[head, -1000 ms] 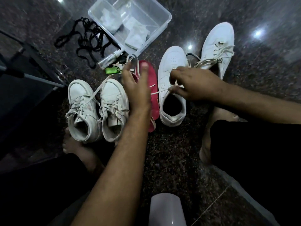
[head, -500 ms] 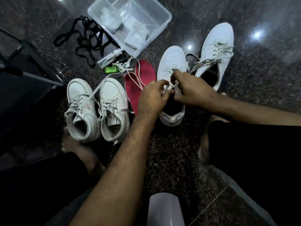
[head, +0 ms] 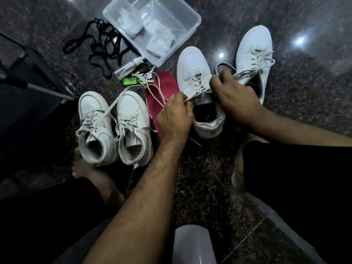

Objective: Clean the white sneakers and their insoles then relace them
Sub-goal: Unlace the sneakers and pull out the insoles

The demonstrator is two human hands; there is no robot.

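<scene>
A white low sneaker point(head: 192, 67) stands on the dark floor in the middle, laced partway up. My left hand point(head: 174, 115) pinches one end of its lace point(head: 198, 92) at the shoe's left side. My right hand point(head: 234, 96) grips the other lace end at the shoe's right side, partly covering the collar. A second white low sneaker point(head: 251, 46), laced, lies to the right behind my right hand. A red insole point(head: 162, 88) lies flat just left of the middle sneaker, with a loose lace across it.
A pair of worn white high-top sneakers point(head: 114, 126) stands at the left. Behind them lie black laces point(head: 102, 46), a spray bottle point(head: 129, 66), keys with a green tag point(head: 131, 80) and a clear plastic tub point(head: 152, 25) holding cloths. A white cylinder point(head: 192, 244) stands near me.
My left hand came from above the red insole across to the middle sneaker and took hold of a lace end. My right hand shifted slightly right, pulling the lace taut.
</scene>
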